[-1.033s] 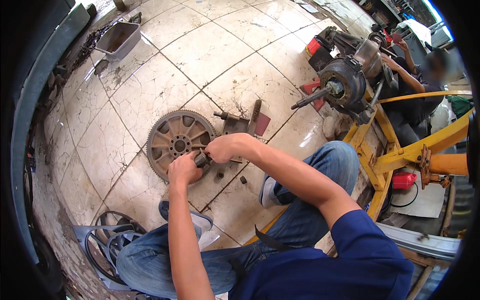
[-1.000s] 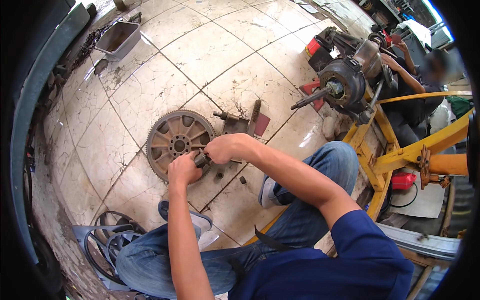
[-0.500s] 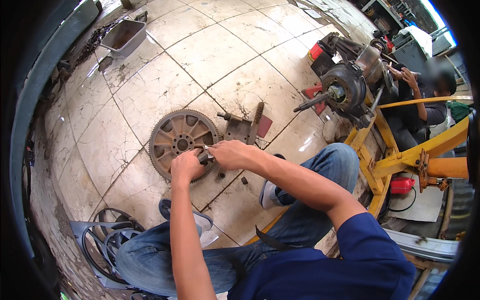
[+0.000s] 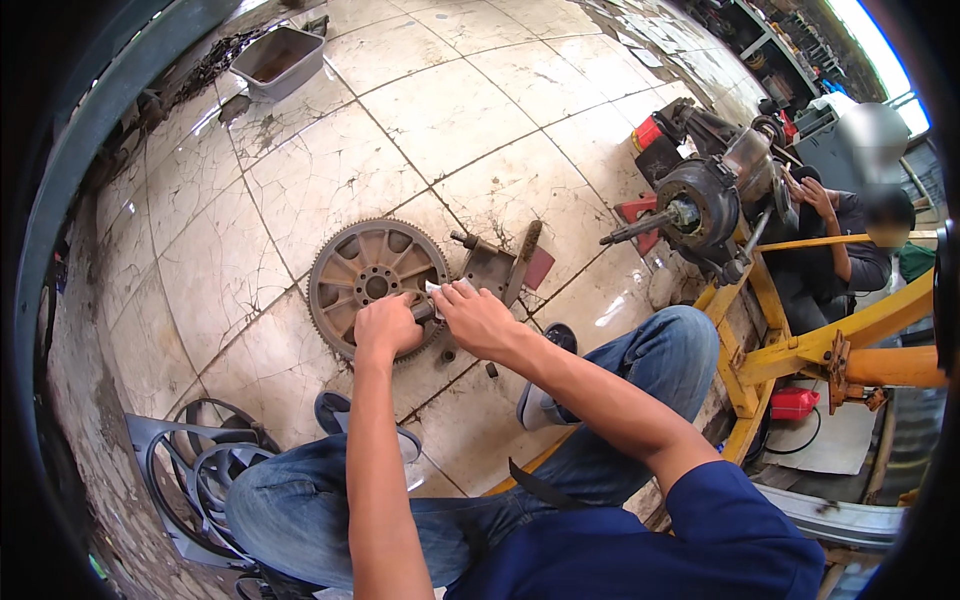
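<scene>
A rusty toothed flywheel (image 4: 368, 276) lies flat on the tiled floor in front of me. My left hand (image 4: 388, 325) is closed around a small dark metal part (image 4: 425, 309) just above the wheel's near rim. My right hand (image 4: 478, 320) meets it from the right, its fingers pinching a small pale piece (image 4: 447, 288) against that part. Both hands touch each other. What exactly the part is stays hidden by my fingers.
Beside the flywheel lie a grey metal bracket (image 4: 487, 267) and a brush-like tool (image 4: 524, 256). An engine assembly (image 4: 703, 203) sits on a yellow stand (image 4: 770, 330) at right, where another person (image 4: 850, 245) crouches. A metal tray (image 4: 277, 58) rests far left; fan guards (image 4: 195, 465) near my knee.
My hands have stayed together over the flywheel's near rim, with the right fingers shifting slightly on the small part. The view tilted a little; nothing else moved.
</scene>
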A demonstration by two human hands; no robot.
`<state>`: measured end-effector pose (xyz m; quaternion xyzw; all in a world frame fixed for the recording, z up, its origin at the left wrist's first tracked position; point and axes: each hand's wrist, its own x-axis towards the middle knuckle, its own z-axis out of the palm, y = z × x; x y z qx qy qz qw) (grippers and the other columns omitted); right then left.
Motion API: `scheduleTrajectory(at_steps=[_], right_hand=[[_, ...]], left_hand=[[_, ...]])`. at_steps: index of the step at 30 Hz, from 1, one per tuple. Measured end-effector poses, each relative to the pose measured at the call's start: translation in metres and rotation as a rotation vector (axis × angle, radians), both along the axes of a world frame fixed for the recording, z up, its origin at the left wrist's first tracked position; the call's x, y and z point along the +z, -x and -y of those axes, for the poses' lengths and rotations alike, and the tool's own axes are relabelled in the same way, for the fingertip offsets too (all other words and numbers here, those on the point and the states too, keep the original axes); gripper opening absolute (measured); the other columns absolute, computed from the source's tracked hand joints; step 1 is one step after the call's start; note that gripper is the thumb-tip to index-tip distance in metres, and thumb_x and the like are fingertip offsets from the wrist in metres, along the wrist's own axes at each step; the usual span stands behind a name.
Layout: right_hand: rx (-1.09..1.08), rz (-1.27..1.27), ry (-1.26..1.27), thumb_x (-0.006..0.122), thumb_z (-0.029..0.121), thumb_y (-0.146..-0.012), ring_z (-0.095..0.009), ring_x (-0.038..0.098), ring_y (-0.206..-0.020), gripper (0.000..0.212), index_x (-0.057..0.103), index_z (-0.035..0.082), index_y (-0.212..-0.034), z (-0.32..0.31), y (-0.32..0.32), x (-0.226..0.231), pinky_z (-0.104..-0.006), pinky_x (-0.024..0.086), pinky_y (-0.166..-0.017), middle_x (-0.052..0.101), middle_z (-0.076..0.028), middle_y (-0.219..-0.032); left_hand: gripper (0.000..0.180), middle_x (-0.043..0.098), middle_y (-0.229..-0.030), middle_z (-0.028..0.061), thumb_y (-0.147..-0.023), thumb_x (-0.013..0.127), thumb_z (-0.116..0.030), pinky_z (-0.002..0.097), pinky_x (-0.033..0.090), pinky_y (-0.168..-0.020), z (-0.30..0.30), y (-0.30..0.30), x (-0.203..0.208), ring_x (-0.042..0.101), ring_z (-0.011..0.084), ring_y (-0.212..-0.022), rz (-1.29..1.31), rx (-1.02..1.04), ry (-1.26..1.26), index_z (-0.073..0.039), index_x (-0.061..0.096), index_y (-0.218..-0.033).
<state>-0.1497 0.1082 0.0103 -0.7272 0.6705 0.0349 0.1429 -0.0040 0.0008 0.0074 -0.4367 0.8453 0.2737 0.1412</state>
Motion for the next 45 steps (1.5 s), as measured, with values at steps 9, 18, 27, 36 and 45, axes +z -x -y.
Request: scheduleTrajectory(at_steps=[9, 18, 27, 36, 45], right_hand=[[0.019, 0.01, 0.038, 0.049, 0.014, -0.093, -0.033, 0.045, -0.135, 0.056, 0.04, -0.004, -0.145, -0.004, 0.002, -0.002, -0.0497, 0.046, -0.102, 0.047, -0.019, -0.145], [0.102, 0.003, 0.116, 0.054, 0.011, -0.089, -0.031, 0.044, -0.136, 0.06, 0.04, -0.004, -0.145, 0.003, 0.012, -0.005, -0.0484, 0.046, -0.101, 0.047, -0.017, -0.144], [0.187, 0.004, 0.169, 0.054, 0.009, -0.088, -0.031, 0.046, -0.134, 0.057, 0.042, -0.002, -0.143, -0.003, 0.021, -0.003, -0.0471, 0.047, -0.099, 0.051, -0.017, -0.14], [0.215, 0.025, 0.072, 0.052, 0.01, -0.09, -0.031, 0.052, -0.127, 0.052, 0.045, -0.003, -0.14, -0.003, 0.023, 0.009, -0.044, 0.052, -0.092, 0.054, -0.016, -0.137], [0.223, -0.007, 0.076, 0.052, 0.011, -0.091, -0.031, 0.056, -0.122, 0.05, 0.048, -0.004, -0.138, -0.006, 0.019, 0.011, -0.044, 0.052, -0.089, 0.057, -0.017, -0.133]], left_hand=[[0.046, 0.071, -0.112, 0.0135, -0.071, 0.06, -0.018, 0.042, 0.054, -0.09, 0.001, -0.004, -0.009, 0.068, 0.0314, -0.104, -0.086, 0.014, 0.047, -0.014, 0.071, -0.116], [0.041, 0.072, -0.106, 0.0135, -0.072, 0.059, -0.016, 0.0421, 0.055, -0.087, 0.0, -0.001, -0.008, 0.069, 0.0327, -0.099, -0.071, 0.048, 0.049, -0.016, 0.072, -0.111], [0.043, 0.071, -0.11, 0.0129, -0.074, 0.061, -0.017, 0.0421, 0.054, -0.089, -0.002, 0.0, -0.008, 0.068, 0.0314, -0.103, -0.041, 0.017, 0.027, -0.017, 0.071, -0.115], [0.039, 0.072, -0.108, 0.0116, -0.075, 0.062, -0.017, 0.0423, 0.055, -0.087, -0.008, -0.003, -0.012, 0.069, 0.0307, -0.1, -0.087, 0.006, 0.078, -0.015, 0.071, -0.113], [0.047, 0.071, -0.11, 0.0133, -0.074, 0.063, -0.019, 0.0431, 0.054, -0.089, -0.009, -0.006, -0.013, 0.068, 0.0317, -0.102, -0.078, 0.001, 0.042, -0.018, 0.07, -0.12]])
